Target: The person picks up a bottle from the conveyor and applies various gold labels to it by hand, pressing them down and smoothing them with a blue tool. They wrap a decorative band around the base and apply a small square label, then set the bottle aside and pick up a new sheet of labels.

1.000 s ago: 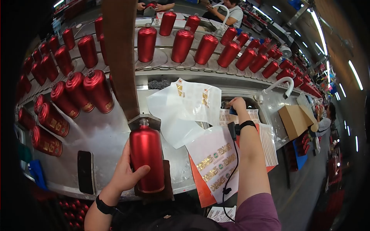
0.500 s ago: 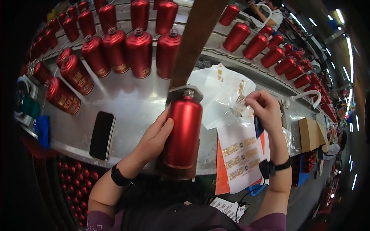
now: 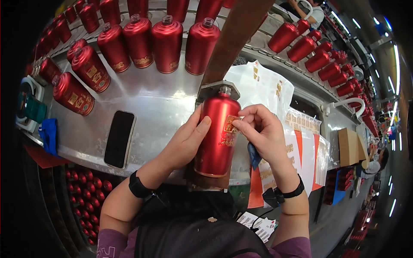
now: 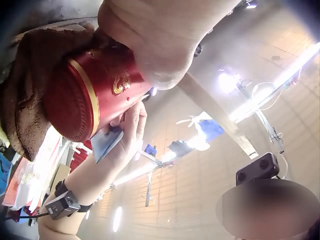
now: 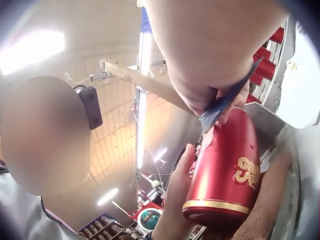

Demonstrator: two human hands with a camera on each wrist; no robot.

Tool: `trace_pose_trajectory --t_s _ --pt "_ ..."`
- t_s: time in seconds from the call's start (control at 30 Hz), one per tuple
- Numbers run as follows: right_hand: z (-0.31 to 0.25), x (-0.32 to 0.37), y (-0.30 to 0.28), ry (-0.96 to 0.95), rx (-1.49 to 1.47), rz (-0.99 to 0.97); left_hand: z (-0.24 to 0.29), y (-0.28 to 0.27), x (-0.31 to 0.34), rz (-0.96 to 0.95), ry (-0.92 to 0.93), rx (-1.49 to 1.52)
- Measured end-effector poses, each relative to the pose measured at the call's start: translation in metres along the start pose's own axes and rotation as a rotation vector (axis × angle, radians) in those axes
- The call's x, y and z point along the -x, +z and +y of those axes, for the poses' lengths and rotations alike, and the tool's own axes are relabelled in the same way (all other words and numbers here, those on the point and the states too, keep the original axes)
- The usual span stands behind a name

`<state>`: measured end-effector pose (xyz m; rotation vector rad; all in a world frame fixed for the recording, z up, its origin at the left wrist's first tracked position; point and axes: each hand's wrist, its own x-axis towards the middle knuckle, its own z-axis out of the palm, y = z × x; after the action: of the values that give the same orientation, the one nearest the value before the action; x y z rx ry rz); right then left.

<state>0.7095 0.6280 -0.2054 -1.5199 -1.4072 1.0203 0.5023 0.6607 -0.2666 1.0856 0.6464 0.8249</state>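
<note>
A red bottle (image 3: pixel 211 150) lies tilted on a brown cloth-covered rest (image 4: pixel 30 95), its clear neck at a metal bracket (image 3: pixel 207 92). My left hand (image 3: pixel 183 144) holds the bottle from its left side, thumb along the upper face. My right hand (image 3: pixel 266 133) pinches a small clear sticker (image 3: pixel 232 123) with gold characters against the bottle's right face. Tucked in that same hand is a flat blue scraper-like piece (image 5: pixel 230 100). Gold characters also show just below the sticker. A gold emblem (image 5: pixel 246 171) and a gold band mark the bottle's lower part.
Several red bottles (image 3: pixel 167 45) stand behind on the metal table, with more on a conveyor beyond. A phone (image 3: pixel 119 138) lies left. Gold-printed sheets (image 3: pixel 303 122) and white backing sheets (image 3: pixel 266 88) lie right. A brown post (image 3: pixel 236 38) rises behind the bracket.
My right hand has come from the printed sheets at the right to the bottle, bringing the sticker. My left hand stays on the bottle. The head view has swung left.
</note>
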Motion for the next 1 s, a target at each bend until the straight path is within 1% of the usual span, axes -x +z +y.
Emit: trace_pose_trajectory --t_s 0.1,0.13,0.2,0.23,0.27,0.33,0.37,0.4,0.47,0.53,0.6,0.73,0.83,1.0 --pt "0.0 0.002 0.001 0.064 -0.057 0.037 0.012 0.002 -0.001 -0.046 -0.032 -0.049" --pt "0.002 0.004 0.002 0.07 -0.066 0.049 0.017 0.004 0.0 -0.026 -0.026 -0.09" --pt "0.014 0.007 0.003 0.195 -0.184 0.135 0.016 0.006 -0.002 -0.015 -0.025 -0.144" --pt "0.02 0.012 0.001 0.258 -0.254 0.06 0.01 0.006 -0.004 0.063 -0.008 -0.201" --pt "0.021 0.018 0.003 0.26 -0.27 0.073 0.007 0.008 -0.005 0.139 0.011 -0.26" --pt "0.02 0.029 0.011 0.346 -0.491 -0.001 0.009 0.012 -0.009 0.121 0.007 -0.277" --pt "0.018 0.029 0.012 0.357 -0.55 -0.06 0.011 0.012 -0.012 0.118 0.008 -0.28" --pt "0.017 0.031 0.016 0.354 -0.569 -0.046 0.011 0.012 -0.012 0.103 0.001 -0.296" --pt "0.017 0.031 0.022 0.398 -0.61 -0.066 0.01 0.011 -0.014 0.123 -0.076 -0.129" --pt "0.019 0.032 0.024 0.381 -0.663 -0.071 0.016 0.013 -0.012 0.113 -0.11 -0.126" --pt "0.011 0.032 0.025 0.399 -0.615 -0.043 0.015 0.014 -0.011 0.081 -0.118 -0.004" --pt "0.009 0.028 0.032 0.383 -0.62 -0.035 0.017 0.011 -0.009 0.065 -0.143 0.005" --pt "0.015 0.031 0.031 0.336 -0.625 -0.039 0.016 0.014 -0.007 0.066 -0.133 -0.017" --pt "0.013 0.028 0.033 0.361 -0.649 -0.06 0.016 0.005 -0.006 0.054 -0.141 -0.009"
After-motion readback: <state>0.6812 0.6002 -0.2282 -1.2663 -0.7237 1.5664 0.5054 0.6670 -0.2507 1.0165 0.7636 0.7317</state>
